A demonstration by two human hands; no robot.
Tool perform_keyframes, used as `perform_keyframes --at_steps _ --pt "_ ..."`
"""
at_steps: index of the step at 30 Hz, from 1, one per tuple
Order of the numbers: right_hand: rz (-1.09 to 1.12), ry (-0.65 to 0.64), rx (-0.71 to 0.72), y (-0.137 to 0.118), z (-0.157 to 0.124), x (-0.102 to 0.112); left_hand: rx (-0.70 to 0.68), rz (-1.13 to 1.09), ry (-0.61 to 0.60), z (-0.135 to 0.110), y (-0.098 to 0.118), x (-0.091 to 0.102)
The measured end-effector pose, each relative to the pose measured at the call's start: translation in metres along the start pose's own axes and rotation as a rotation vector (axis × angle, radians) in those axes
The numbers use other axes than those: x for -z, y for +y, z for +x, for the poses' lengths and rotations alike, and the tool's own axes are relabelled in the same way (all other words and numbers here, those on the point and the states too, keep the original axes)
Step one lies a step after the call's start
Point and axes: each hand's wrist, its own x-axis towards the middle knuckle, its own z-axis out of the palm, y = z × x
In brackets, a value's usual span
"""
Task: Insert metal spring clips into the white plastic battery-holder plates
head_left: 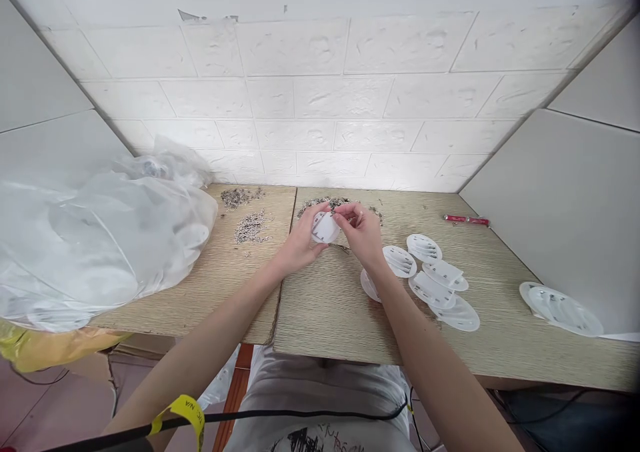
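Note:
Both hands meet over the middle of the wooden table (330, 305). My left hand (303, 239) is closed around a small round white plastic disc (325, 227), held upright. My right hand (361, 231) pinches at the disc's top right edge with its fingertips; what sits between them is too small to make out. Just behind the hands lies a heap of small grey metal bits (325, 203).
Several white plastic discs (435, 275) lie scattered right of my hands, with two more (563, 307) at the far right. A big clear plastic bag (95, 239) fills the left. Two grey piles (250, 225) lie beside it. A red pen-like tool (466, 220) rests at the back right.

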Motion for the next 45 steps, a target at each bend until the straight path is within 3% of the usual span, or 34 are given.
perform_keyframes --at_steps 7,27,35,45 --pt "-0.010 0.013 -0.011 -0.0030 -0.0001 0.0003 0.002 -0.037 0.035 -0.0003 0.0007 -0.0005" --pt "-0.042 0.002 0.018 -0.0040 -0.0013 0.0014 -0.111 0.108 -0.010 -0.0012 -0.0040 -0.0016" --pt "-0.111 0.011 0.091 0.0012 0.0001 0.0012 -0.181 0.108 -0.022 -0.0007 -0.0016 -0.0026" --pt "-0.074 0.032 0.061 0.0037 0.0015 0.0029 -0.188 0.104 -0.014 -0.0007 0.0007 -0.0034"
